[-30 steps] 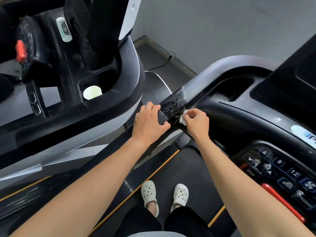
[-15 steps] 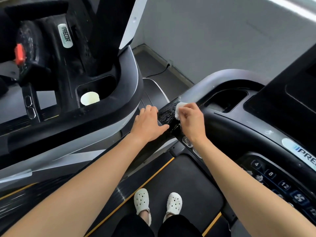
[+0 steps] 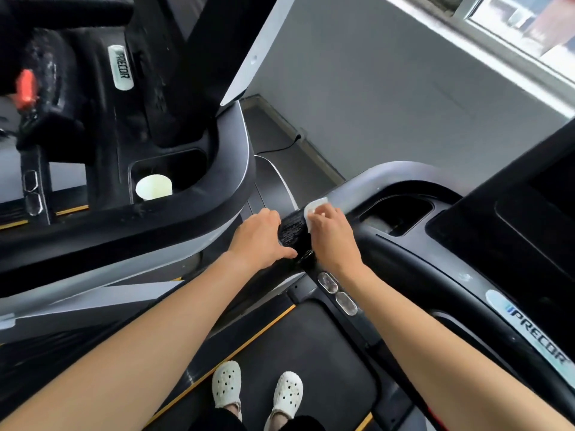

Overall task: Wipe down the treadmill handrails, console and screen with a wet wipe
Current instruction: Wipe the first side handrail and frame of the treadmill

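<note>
Head view, looking down over a treadmill. The left hand (image 3: 259,241) lies on the black, rough-textured handrail (image 3: 292,231), fingers curved over its far side and thumb stretched along the near side. Just beside it, the right hand (image 3: 333,241) holds a white folded wet wipe (image 3: 314,208) under curled fingertips, pressed where the black grip meets the silver-grey bend of the rail (image 3: 373,178). Two oval metal sensor plates (image 3: 337,290) sit below the right wrist. At right, the black console (image 3: 466,275) bears a pale PRECOR label (image 3: 535,340), with the dark screen (image 3: 535,206) above. White perforated clogs (image 3: 227,384) stand on the black belt (image 3: 311,346). A neighbouring black treadmill (image 3: 186,213) at left holds a pale cup (image 3: 154,187).
</note>
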